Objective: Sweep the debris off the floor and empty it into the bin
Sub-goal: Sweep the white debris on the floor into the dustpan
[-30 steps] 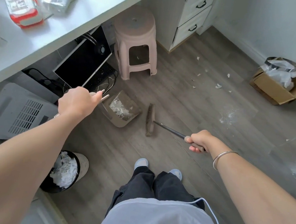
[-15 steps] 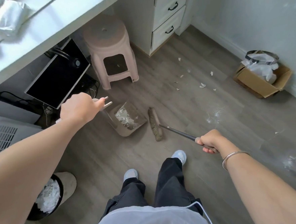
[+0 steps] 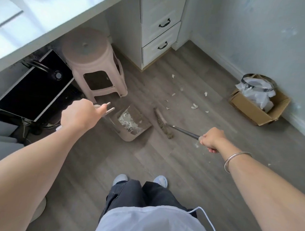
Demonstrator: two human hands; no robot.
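Debris point(image 3: 194, 106) lies scattered on the floor point(image 3: 180, 171) beyond the broom head point(image 3: 163, 123), toward the far wall edge, nearer the right hand point(image 3: 211, 139), which is fisted round the broom handle point(image 3: 185, 130). Left hand point(image 3: 79, 116) grips the handle of the dustpan point(image 3: 134, 138), its mouth facing the broom head just beside it, scraps already inside. Next stroke probably pulls debris back-left into the dustpan.

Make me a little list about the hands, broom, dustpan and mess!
dustpan: on floor, white scraps inside
broom: bristle head right of dustpan
left hand: holds dustpan handle
right hand: grips broom handle
mess left: loose scraps on floor beyond broom
nearby: pink stool, cardboard box
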